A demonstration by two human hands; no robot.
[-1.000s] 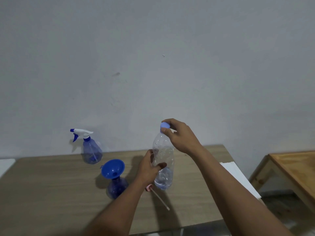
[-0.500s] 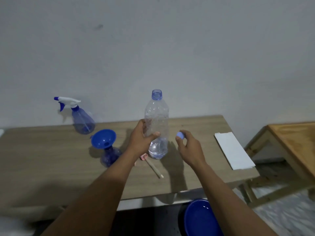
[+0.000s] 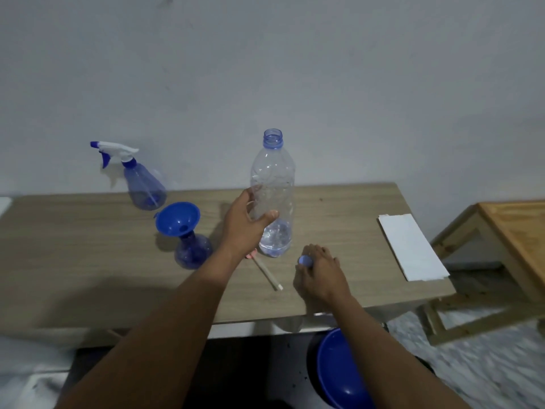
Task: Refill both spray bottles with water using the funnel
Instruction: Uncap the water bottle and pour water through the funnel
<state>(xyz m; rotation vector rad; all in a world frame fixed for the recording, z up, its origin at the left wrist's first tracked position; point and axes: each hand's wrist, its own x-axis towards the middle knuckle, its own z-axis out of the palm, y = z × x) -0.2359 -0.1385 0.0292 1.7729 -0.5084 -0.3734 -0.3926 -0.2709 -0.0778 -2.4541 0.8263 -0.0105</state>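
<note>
Two hands apart: left hand [image 3: 244,225] gripping uncapped water bottle [image 3: 272,178]; right hand [image 3: 320,274] pinching cap [image 3: 305,260]. Pre-pour step. Next, probably: mouth tilted over funnel [image 3: 177,218] in spray bottle [image 3: 193,252].

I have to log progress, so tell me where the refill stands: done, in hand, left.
Done: the funnel sits in the open spray bottle, and the water bottle is uncapped. In hand: the left hand grips that bottle; the right hand holds its cap. Left: pouring, it seems; the rear spray bottle has its trigger head on.
</note>
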